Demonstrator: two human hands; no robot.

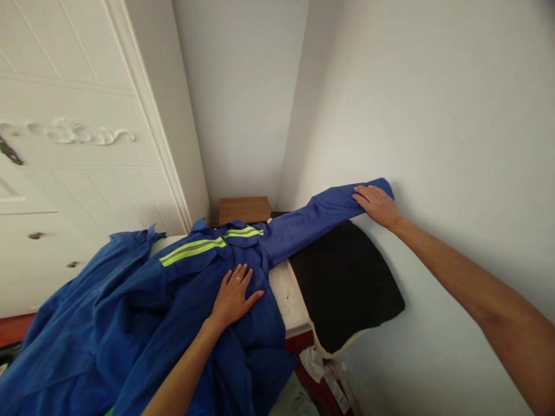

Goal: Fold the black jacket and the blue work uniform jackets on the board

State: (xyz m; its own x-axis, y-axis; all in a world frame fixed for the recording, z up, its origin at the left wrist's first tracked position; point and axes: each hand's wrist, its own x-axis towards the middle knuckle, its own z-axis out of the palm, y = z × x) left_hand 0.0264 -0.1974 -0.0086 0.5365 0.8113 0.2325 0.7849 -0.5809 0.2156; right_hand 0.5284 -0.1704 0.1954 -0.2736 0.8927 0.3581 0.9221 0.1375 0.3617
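Observation:
A blue work jacket (173,312) with yellow-green and grey reflective stripes lies spread over a white surface (287,300). My left hand (235,296) rests flat on the jacket's body below the stripes, fingers spread, a ring on one finger. One sleeve (303,228) stretches out to the right across a black pad (347,283), its end near the wall. On that sleeve, close to its end, my right hand (376,203) lies with fingers extended over the cloth. More blue cloth is bunched at the left and hangs over the near side.
A white cabinet (87,110) with carved trim stands at the left. Behind the jacket is a brown wooden box or stool (245,209). A pale wall (433,115) rises at the right. White items (313,364) hang or lie below the black pad.

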